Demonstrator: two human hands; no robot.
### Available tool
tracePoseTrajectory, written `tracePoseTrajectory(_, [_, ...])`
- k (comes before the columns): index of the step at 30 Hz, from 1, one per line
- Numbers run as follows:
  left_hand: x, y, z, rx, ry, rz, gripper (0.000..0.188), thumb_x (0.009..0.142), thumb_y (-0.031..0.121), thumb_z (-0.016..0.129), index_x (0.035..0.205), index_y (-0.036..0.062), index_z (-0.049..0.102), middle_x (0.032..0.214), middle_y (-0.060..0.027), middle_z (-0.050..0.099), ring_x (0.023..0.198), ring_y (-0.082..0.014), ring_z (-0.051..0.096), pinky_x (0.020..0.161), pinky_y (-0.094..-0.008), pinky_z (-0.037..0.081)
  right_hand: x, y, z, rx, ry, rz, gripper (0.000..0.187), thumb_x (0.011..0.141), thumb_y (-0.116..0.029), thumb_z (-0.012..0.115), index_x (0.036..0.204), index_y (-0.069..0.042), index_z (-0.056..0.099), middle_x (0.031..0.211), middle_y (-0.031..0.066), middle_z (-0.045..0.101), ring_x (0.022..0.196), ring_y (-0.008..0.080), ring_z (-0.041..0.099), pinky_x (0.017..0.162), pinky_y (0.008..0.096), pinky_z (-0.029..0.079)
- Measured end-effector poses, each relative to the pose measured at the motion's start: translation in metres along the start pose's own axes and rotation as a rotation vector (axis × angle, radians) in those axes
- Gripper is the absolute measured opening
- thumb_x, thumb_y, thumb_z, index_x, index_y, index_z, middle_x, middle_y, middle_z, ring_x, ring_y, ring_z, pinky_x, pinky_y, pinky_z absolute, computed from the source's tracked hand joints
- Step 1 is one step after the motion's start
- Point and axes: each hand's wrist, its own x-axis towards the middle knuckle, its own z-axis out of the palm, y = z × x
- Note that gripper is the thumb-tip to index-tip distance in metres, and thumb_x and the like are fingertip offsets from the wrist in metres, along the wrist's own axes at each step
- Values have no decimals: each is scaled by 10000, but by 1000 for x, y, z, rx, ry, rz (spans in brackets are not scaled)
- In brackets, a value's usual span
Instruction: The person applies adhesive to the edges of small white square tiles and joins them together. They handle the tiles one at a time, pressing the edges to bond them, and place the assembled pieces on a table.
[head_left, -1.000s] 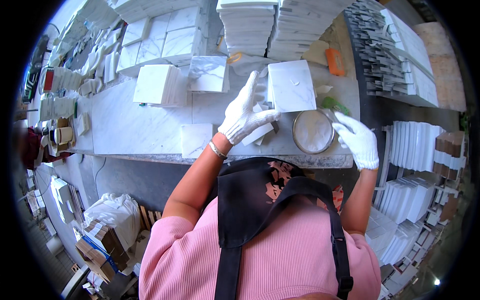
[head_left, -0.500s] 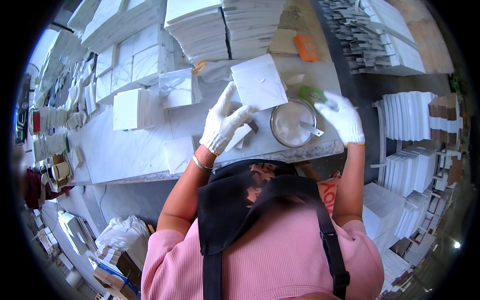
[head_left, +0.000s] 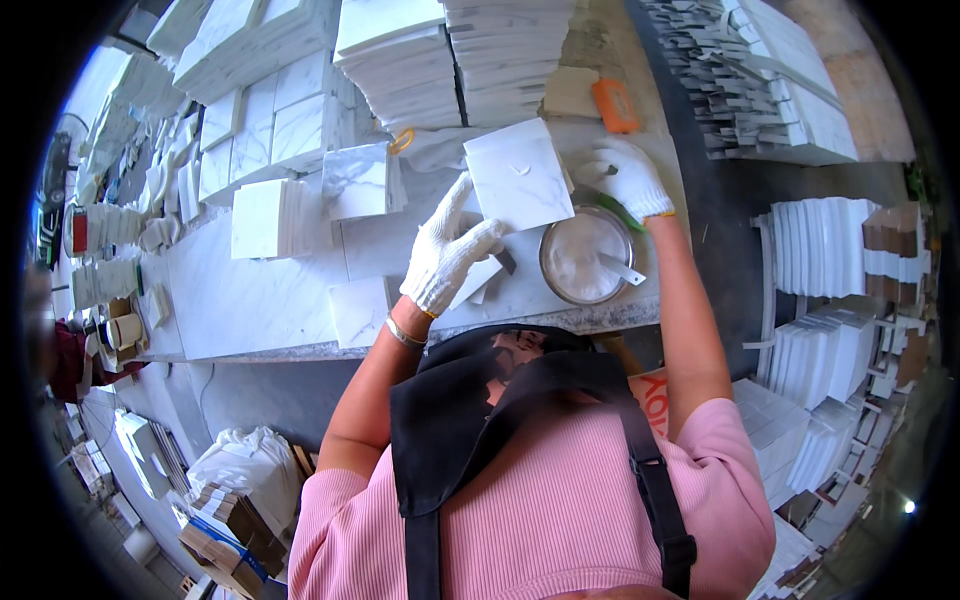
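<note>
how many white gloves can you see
2: one on the left hand, beside a square tile; one on the right hand, beyond the round dish. Others may be hidden.

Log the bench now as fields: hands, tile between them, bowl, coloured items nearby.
Left hand: gloved, spread, at left edge of white tile; contact unclear
Right hand: gloved, beyond bowl, right of tile; hold unclear
Tile: faintly grey-veined, between the hands
Bowl: round, white material inside, flat tool across right rim
Green item: partly hidden, between right hand and bowl
Orange object: beyond right hand
</note>
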Motion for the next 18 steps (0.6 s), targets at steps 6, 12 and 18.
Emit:
tracePoseTrajectory(6, [2,2,-6,58,-9,13,725,884,162,668,1484,-22,305,932,-107,690,758,-126,632,722,-267,529,-5,-48,-42,658,-58,407,314,827,-91,743,1116,-30,639,1033,60,704,971,94,638,862,246,493])
tracePoseTrajectory(12, [9,1,-13,127,-37,30,701,892,182,657,1475,-21,326,948,-115,684,801,-149,660,701,-271,534,-14,-84,-94,450,-126,384,316,821,-172,772,1071,-31,640,1011,51,701,939,108,631,858,272,495])
tracePoseTrajectory(18, [-1,18,-10,724,192,342,536,888,226,673,1355,25,505,1027,-125,678,809,-195,683,749,-319,536,-30,-100,-110,509,-88,429,395,805,-170,786,1142,-25,638,1038,52,699,946,115,629,863,275,500])
